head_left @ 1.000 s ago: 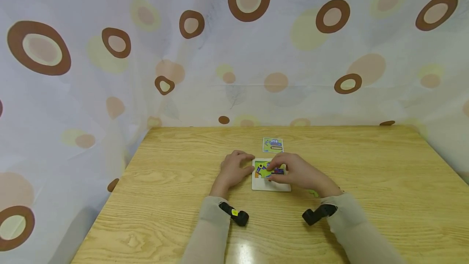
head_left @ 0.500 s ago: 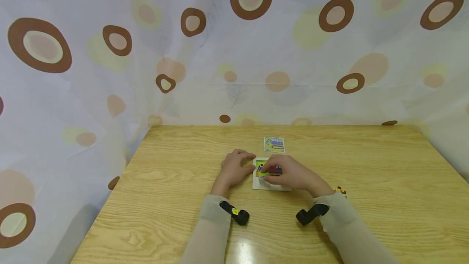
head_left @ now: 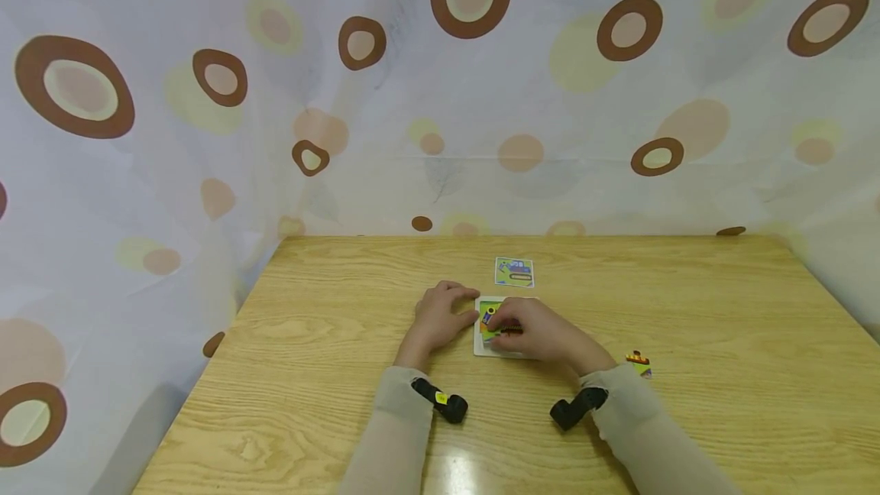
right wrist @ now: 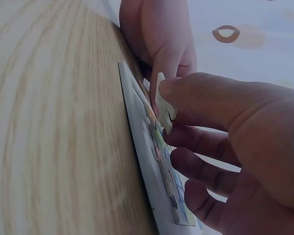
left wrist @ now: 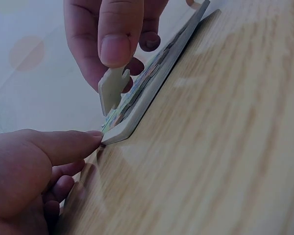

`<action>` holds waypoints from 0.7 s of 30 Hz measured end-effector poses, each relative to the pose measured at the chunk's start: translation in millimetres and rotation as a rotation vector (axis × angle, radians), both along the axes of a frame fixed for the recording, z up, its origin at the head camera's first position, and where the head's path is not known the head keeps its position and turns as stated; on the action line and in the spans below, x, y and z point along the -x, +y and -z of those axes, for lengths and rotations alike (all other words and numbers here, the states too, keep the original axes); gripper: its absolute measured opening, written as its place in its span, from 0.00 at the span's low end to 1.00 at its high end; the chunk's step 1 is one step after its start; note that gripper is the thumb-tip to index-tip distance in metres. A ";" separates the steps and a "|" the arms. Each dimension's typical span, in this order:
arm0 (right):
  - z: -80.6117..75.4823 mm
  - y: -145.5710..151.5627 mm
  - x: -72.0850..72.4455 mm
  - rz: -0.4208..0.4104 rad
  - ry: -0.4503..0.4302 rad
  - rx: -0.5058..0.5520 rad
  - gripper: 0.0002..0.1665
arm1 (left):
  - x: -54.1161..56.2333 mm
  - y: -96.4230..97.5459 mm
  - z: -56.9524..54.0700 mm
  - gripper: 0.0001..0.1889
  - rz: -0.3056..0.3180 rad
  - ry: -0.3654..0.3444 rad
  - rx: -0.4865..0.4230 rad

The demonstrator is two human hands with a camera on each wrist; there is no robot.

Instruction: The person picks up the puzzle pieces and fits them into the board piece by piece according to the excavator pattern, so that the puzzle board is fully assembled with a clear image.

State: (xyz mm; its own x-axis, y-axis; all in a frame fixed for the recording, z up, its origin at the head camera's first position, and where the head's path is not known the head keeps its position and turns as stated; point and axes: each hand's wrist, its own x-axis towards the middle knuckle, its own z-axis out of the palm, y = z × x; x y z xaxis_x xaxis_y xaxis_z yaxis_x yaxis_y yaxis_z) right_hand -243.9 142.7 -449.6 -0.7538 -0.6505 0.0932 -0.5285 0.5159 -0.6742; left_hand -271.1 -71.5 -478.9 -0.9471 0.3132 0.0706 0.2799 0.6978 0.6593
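Note:
A white puzzle board [head_left: 485,351] lies on the wooden table, its colourful assembled pieces [head_left: 486,319] filling the upper part. My right hand [head_left: 539,329] is over the board and pinches a puzzle piece [right wrist: 164,104] between thumb and fingers. Held on edge, that piece [left wrist: 110,92] turns its pale side to the left wrist view, low over the laid pieces. At the board's left side rests my left hand [head_left: 440,318]. Its straight thumb [left wrist: 76,145] touches the board's corner in the left wrist view. The palm of my right hand covers the board's right part in the head view.
Behind the board lies a small picture card [head_left: 514,272] with a blue excavator on green. A loose puzzle piece [head_left: 638,365] sits to the right, beside my right sleeve [head_left: 635,415]. A patterned curtain [head_left: 385,105] hangs behind the table [head_left: 330,403].
My right hand has shifted left and slightly nearer over the board, tilting the piece up. The loose piece at the right has come out from behind the sleeve. My left hand stays put.

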 end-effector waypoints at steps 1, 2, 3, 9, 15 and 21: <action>0.0 -0.3 -0.2 0.001 -0.002 -0.003 0.10 | -0.3 -0.2 -0.3 0.18 0.000 0.001 -0.001; 0.1 -0.6 -0.4 0.001 0.000 -0.007 0.09 | -0.5 -0.2 -0.3 0.18 0.000 0.002 -0.002; 0.3 -0.8 -0.6 0.001 0.000 -0.010 0.09 | -0.7 -0.2 -0.5 0.18 0.002 0.003 -0.005; 2.8 -2.9 -0.4 0.007 0.007 -0.020 0.09 | -1.2 -0.1 -1.4 0.18 0.004 0.006 -0.010; 6.0 -5.4 0.5 0.008 0.031 -0.028 0.08 | -0.4 0.2 -1.1 0.18 0.004 0.005 -0.003; 8.1 -7.0 -0.4 0.015 0.049 -0.033 0.08 | -0.4 -0.3 0.6 0.18 0.000 0.005 0.003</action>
State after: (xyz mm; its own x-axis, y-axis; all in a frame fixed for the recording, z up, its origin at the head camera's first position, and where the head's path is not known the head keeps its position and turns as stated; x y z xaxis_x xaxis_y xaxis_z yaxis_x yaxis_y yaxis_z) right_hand -243.5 135.7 -457.7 -0.7585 -0.6425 0.1087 -0.5525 0.5458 -0.6300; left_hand -270.8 -71.8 -479.5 -0.9466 0.3137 0.0746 0.2835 0.6998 0.6557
